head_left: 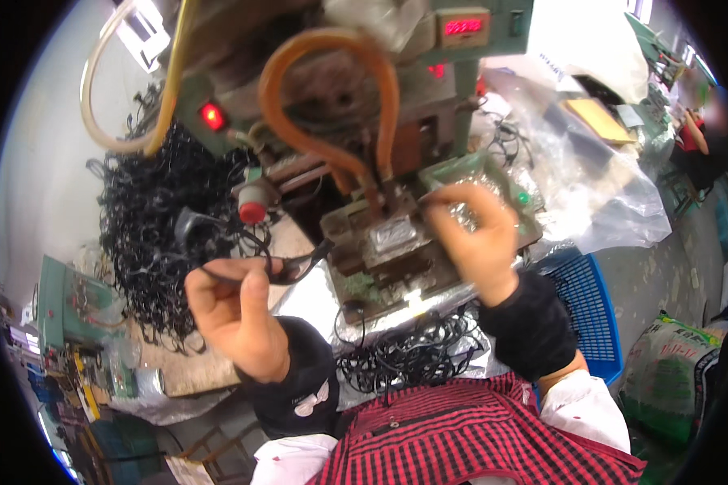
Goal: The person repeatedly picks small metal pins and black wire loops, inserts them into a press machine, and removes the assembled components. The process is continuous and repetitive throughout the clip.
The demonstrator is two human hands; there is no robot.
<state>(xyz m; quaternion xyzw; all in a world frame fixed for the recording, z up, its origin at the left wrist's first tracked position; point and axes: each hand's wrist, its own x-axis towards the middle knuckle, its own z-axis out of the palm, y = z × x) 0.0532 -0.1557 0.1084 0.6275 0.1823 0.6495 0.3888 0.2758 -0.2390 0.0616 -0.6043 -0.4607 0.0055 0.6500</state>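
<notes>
Left hand (239, 317), half-closed, holds a black cable (297, 273) left of the press (392, 234). Right hand (479, 242): fingers curled, grip indeterminable. Untidied cable heaps remain at the counter's (198, 370) left (154, 234) and near edges; finished share undetermined.

A thin black cable (303, 263) lies across the fingers of the left hand (239, 315), bent into loose loops, with a broader dark section at its far left. Its right end reaches up to just beside the machine's worn metal block (395, 235), which carries a shiny, silvery rectangular plate on top. The cable's finer details are blurred.
</notes>
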